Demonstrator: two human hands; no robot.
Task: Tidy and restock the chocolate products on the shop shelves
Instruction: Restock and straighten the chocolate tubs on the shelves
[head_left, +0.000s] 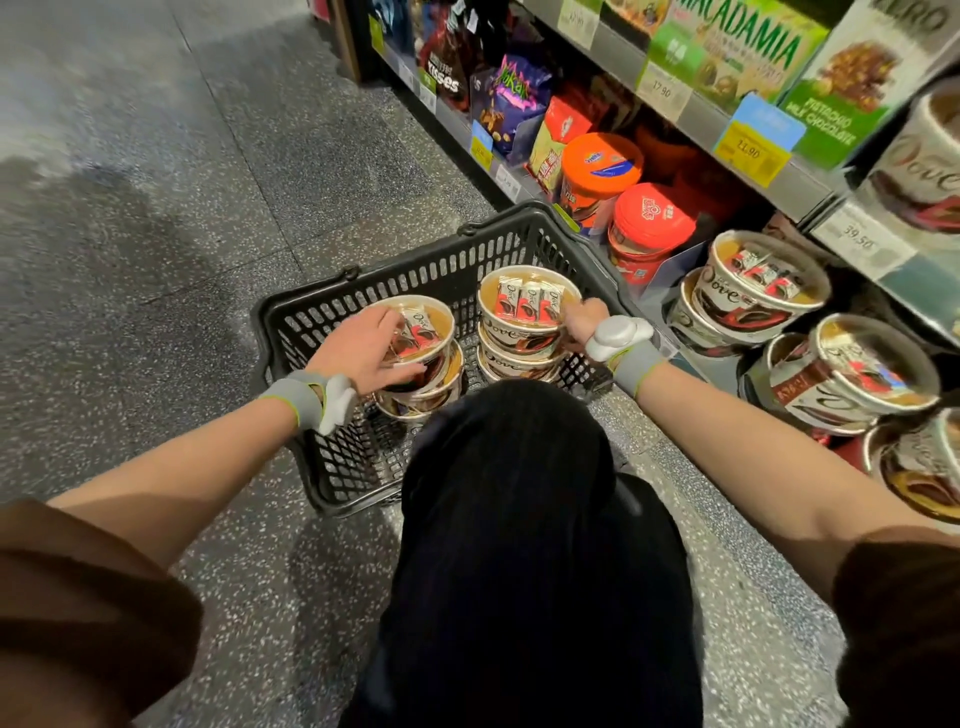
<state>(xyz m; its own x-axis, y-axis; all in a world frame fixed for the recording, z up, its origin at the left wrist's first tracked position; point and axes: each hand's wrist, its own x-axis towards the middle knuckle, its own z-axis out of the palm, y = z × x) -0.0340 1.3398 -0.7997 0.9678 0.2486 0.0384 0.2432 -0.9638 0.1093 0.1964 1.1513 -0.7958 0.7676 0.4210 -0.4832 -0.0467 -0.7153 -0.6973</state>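
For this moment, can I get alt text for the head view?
A crouching person's left hand and right hand each grip the top round Dove chocolate tub of two stacks in a black plastic basket, beside low shelves holding more.

The right hand (582, 322) shows only its back; its fingers are hidden behind the right stack of Dove tubs (522, 325). A dark-clad knee (514, 441) covers the basket's (363, 467) near wall. The picture's right edge cuts the shelf tubs (919, 462). Price labels (750, 150) are blurred.
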